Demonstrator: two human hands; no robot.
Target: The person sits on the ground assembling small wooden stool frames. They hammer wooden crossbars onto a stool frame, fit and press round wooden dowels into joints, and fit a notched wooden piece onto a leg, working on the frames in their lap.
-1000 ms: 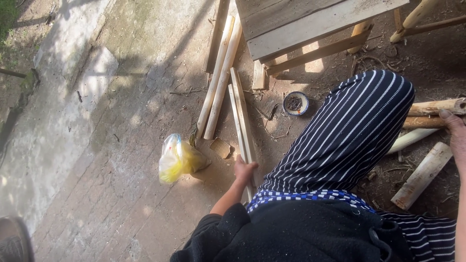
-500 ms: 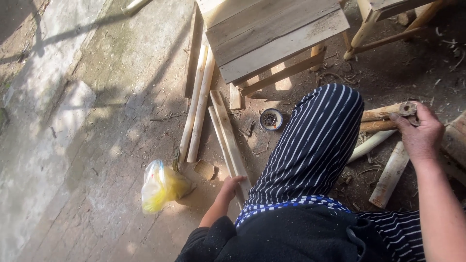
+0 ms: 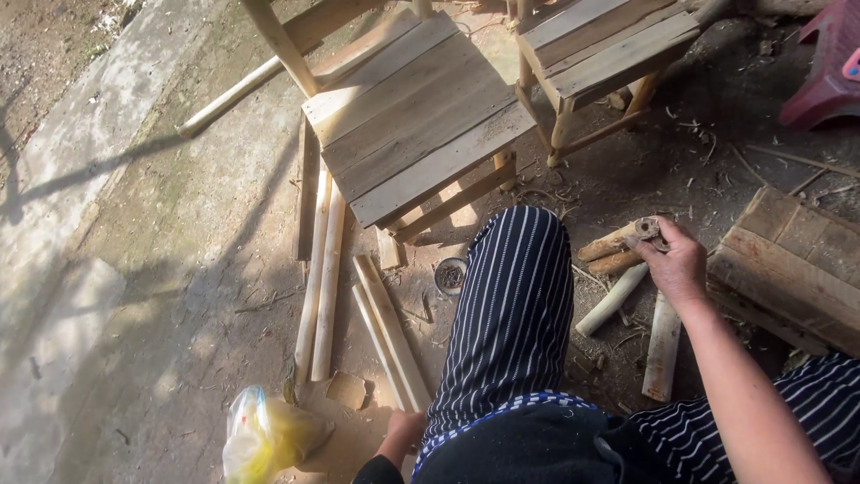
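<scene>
The short round wooden peg (image 3: pixel 618 242) lies on the dirt floor (image 3: pixel 179 269) right of our striped knee, and our right hand (image 3: pixel 676 260) closes over its far end. We judge it stiff, light and rough-barked, easy to grip anywhere along its middle. Other pale pegs (image 3: pixel 614 300) lie just beside it. Our left hand (image 3: pixel 403 428) rests low on flat slats (image 3: pixel 390 336), its fingers hidden, near a yellow plastic bag (image 3: pixel 264 439); wooden chairs (image 3: pixel 417 116) stand beyond.
</scene>
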